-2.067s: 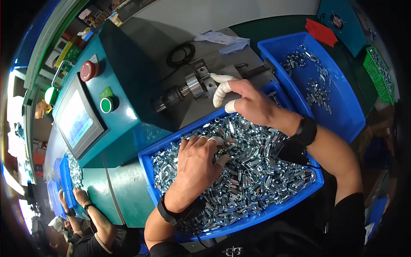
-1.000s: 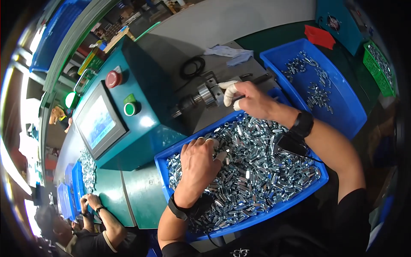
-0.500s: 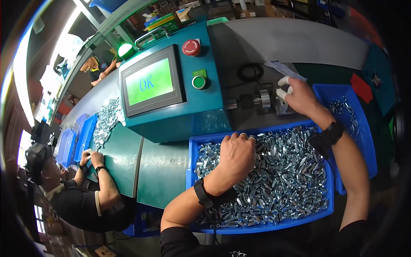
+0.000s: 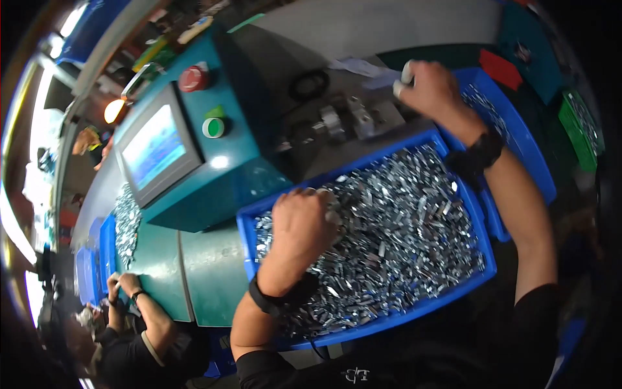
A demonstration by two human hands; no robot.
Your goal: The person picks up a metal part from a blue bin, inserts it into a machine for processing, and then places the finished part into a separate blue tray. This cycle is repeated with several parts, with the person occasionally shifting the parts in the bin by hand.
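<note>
Fingers curled, the left hand (image 4: 303,223) digs into the shiny metal parts (image 4: 402,240) filling the blue bin (image 4: 363,332). Right hand (image 4: 433,87) has lifted beyond the bin's far rim, away from the chuck (image 4: 337,122), pinching something small.

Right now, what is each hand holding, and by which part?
Left hand closes on small metal parts in the blue bin; right hand: cannot tell.

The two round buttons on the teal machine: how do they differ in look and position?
The red button is larger, domed and sits above the screen's top corner. The green button is smaller, white-ringed and sits lower, beside the screen. Both are round and mounted on the same teal panel.
</note>
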